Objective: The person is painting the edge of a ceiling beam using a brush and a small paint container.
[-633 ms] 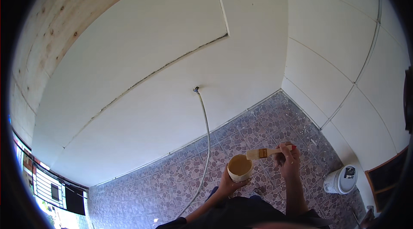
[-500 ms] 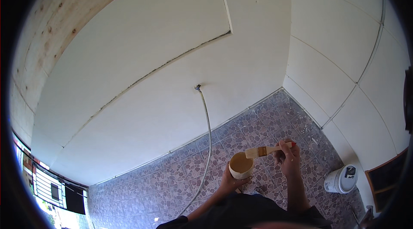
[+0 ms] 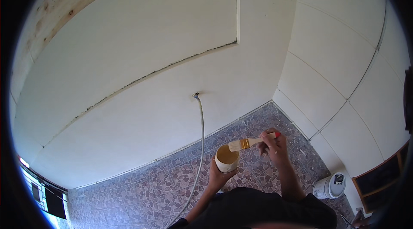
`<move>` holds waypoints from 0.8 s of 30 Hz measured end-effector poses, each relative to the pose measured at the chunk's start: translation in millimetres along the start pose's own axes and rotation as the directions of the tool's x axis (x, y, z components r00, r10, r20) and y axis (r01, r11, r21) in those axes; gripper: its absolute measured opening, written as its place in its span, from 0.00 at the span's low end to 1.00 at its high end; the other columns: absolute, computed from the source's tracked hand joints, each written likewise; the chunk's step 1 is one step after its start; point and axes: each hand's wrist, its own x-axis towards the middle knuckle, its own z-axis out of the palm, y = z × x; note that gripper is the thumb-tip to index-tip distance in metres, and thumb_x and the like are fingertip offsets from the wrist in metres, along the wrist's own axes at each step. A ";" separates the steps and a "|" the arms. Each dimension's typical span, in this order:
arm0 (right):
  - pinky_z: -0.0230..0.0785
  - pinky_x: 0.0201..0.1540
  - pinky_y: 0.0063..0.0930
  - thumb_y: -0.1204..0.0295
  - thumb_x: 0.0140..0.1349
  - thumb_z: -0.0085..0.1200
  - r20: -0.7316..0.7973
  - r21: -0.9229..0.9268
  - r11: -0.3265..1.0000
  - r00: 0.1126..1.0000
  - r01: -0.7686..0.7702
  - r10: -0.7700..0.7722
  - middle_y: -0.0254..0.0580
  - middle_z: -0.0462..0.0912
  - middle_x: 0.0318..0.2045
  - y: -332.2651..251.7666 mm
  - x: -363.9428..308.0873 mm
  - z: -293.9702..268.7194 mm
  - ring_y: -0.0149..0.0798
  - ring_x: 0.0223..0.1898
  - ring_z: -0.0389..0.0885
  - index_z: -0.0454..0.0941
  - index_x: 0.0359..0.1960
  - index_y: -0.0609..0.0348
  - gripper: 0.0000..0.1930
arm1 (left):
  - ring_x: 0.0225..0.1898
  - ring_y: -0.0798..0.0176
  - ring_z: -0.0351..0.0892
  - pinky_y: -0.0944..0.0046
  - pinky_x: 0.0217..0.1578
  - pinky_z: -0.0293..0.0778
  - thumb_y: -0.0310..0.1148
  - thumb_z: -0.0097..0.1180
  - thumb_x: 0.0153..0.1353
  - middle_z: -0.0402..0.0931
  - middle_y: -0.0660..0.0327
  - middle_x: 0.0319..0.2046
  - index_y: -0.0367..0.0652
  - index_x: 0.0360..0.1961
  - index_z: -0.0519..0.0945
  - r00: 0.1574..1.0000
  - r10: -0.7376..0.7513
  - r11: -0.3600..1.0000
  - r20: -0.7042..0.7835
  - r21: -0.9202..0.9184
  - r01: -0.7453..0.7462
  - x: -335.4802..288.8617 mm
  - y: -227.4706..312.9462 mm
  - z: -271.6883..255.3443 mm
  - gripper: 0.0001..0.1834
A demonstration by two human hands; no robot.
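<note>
Two bare hands each grip something. The right hand point(image 3: 275, 146) has its fingers closed on the handle of a flat, pale wooden paintbrush point(image 3: 254, 142) with a red end, a brass-coloured ferrule and cream bristles. The left hand point(image 3: 220, 176) is wrapped around a small, round, off-white cup point(image 3: 226, 166), held in front of the body. The bristles overlap the cup's rim; I cannot tell whether they touch it. The cup's inside is yellowish tan, its fill level unclear. Below spreads a floor of purplish-brown, stone-patterned tiles point(image 3: 172, 181). To the right stands a round white bucket point(image 3: 321, 188), its lid hiding the inside. A pale, flexible hose point(image 3: 202, 138) hangs from a smooth off-white wall point(image 3: 129, 121), which meets a panelled white wall point(image 3: 335, 74).
</note>
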 end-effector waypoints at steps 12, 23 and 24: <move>0.75 0.27 0.21 0.69 0.77 0.58 0.093 -0.166 0.986 0.996 -0.001 0.016 0.39 0.85 0.27 9.2 22.0 77.4 0.25 0.24 0.83 0.81 0.43 0.66 0.10 | 0.58 0.50 0.84 0.51 0.57 0.80 0.37 0.85 0.47 0.81 0.47 0.57 0.36 0.67 0.66 0.997 0.067 0.981 -0.047 0.187 -0.058 48.3 7.2 -63.0 0.51; 0.71 0.26 0.25 0.69 0.73 0.64 0.226 -0.598 0.761 0.964 0.250 -0.139 0.39 0.85 0.24 21.0 69.5 85.0 0.26 0.23 0.82 0.81 0.37 0.65 0.11 | 0.59 0.47 0.83 0.50 0.59 0.79 0.34 0.85 0.44 0.80 0.48 0.58 0.37 0.68 0.67 0.998 0.043 0.984 -0.037 0.172 -0.036 82.0 1.5 -56.7 0.52; 0.71 0.26 0.25 0.69 0.73 0.64 0.229 -0.595 0.766 0.965 0.245 -0.130 0.39 0.85 0.24 24.1 78.6 82.8 0.26 0.23 0.82 0.81 0.37 0.65 0.11 | 0.60 0.45 0.82 0.50 0.60 0.78 0.33 0.85 0.43 0.79 0.47 0.59 0.37 0.68 0.67 0.998 0.049 0.986 -0.044 0.161 -0.042 87.4 -0.3 -54.4 0.52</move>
